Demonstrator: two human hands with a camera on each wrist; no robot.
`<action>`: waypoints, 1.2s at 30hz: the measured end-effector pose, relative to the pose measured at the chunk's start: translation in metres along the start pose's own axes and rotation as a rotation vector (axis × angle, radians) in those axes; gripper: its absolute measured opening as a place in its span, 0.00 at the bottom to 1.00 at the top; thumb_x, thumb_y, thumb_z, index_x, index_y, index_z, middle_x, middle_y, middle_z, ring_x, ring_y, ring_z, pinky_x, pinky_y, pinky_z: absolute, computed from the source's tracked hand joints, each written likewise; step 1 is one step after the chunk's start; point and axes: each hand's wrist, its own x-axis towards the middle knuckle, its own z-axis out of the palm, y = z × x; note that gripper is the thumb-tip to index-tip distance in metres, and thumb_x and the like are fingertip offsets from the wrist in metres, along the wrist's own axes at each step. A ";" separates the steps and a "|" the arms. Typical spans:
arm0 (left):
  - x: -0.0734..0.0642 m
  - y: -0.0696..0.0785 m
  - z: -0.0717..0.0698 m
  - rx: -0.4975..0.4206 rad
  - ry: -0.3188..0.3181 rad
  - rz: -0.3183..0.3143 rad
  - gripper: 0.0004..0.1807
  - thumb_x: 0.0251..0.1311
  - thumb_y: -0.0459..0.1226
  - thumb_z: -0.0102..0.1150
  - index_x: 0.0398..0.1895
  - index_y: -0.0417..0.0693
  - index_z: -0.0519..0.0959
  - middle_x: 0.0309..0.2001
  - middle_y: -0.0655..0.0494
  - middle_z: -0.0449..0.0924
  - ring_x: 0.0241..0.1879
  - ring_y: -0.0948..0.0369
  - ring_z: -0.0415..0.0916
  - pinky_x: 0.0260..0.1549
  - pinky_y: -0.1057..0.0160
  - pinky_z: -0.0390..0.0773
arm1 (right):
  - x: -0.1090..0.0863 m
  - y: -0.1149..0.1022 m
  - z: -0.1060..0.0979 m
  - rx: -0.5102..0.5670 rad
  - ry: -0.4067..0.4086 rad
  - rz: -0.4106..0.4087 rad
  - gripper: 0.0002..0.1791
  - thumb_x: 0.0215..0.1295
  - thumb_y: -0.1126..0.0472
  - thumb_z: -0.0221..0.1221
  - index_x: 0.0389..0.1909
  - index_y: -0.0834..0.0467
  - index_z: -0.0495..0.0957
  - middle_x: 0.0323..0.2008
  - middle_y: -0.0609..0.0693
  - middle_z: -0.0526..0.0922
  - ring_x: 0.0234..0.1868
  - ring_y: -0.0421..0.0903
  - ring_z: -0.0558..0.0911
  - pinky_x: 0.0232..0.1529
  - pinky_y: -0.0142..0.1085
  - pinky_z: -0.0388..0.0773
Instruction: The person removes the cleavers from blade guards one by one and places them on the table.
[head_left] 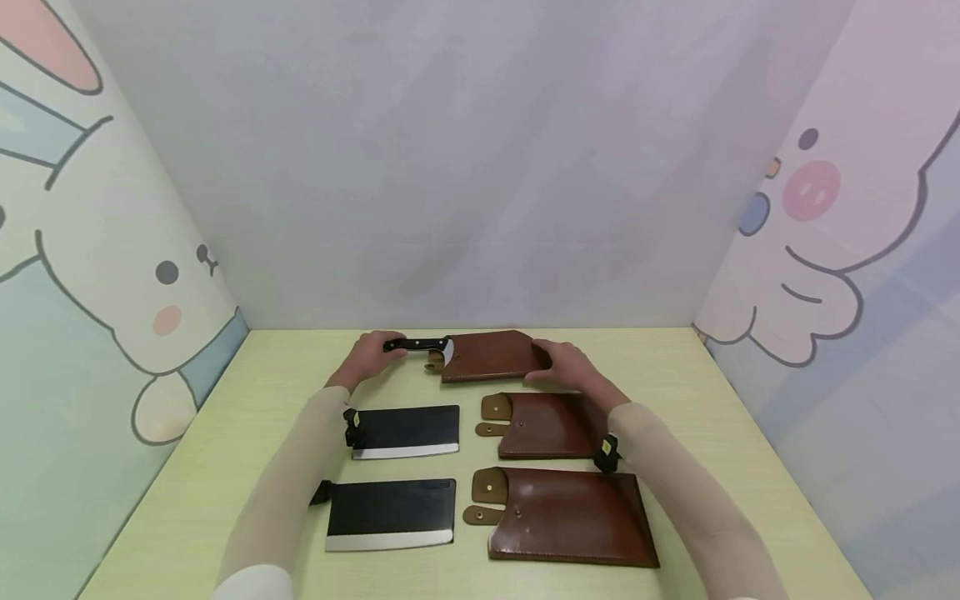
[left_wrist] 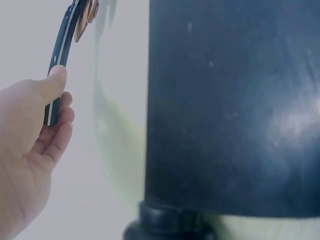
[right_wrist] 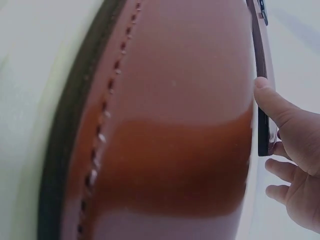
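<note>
In the head view, far on the table point(head_left: 202, 475), the left hand point(head_left: 369, 357) grips the knife point(head_left: 420, 344), handle point(head_left: 415, 344) leftward, long axis running left to right, blade point(head_left: 448, 352) mostly inside the sheath point(head_left: 491, 357); the right hand point(head_left: 567, 367) holds the sheath's right end. 2 cleavers point(head_left: 392, 510) and 2 more sheaths point(head_left: 573, 517) lie nearer. In the left wrist view, thumb and fingers clasp the steep handle. In the right wrist view, they pinch the sheath's end.

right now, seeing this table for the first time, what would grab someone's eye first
Probably the three glossy brown sheaths on the table, the farthest held between left hand and right hand, with a black handle jutting from its left end. Two black-bladed cleavers lie left of the nearer sheaths, and large cartoon figures show on the side walls.
</note>
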 end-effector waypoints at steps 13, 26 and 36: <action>-0.018 0.019 -0.014 0.009 0.035 0.014 0.24 0.69 0.46 0.65 0.61 0.41 0.81 0.56 0.41 0.83 0.48 0.48 0.82 0.44 0.47 0.78 | -0.015 -0.007 -0.015 0.018 0.067 -0.041 0.49 0.61 0.45 0.72 0.75 0.64 0.64 0.64 0.63 0.78 0.61 0.59 0.80 0.59 0.54 0.76; -0.033 0.027 -0.027 0.015 0.075 0.075 0.19 0.68 0.47 0.66 0.53 0.44 0.86 0.32 0.53 0.83 0.22 0.60 0.67 0.26 0.59 0.67 | -0.038 -0.017 -0.012 0.048 0.118 -0.073 0.51 0.59 0.39 0.71 0.76 0.63 0.64 0.65 0.63 0.77 0.62 0.59 0.79 0.59 0.54 0.77; -0.042 0.032 -0.029 0.040 0.136 0.111 0.16 0.68 0.46 0.66 0.47 0.44 0.87 0.24 0.58 0.78 0.20 0.61 0.64 0.25 0.59 0.64 | -0.056 -0.030 -0.010 0.094 0.181 -0.058 0.50 0.56 0.43 0.75 0.73 0.65 0.67 0.61 0.63 0.80 0.59 0.58 0.82 0.56 0.52 0.79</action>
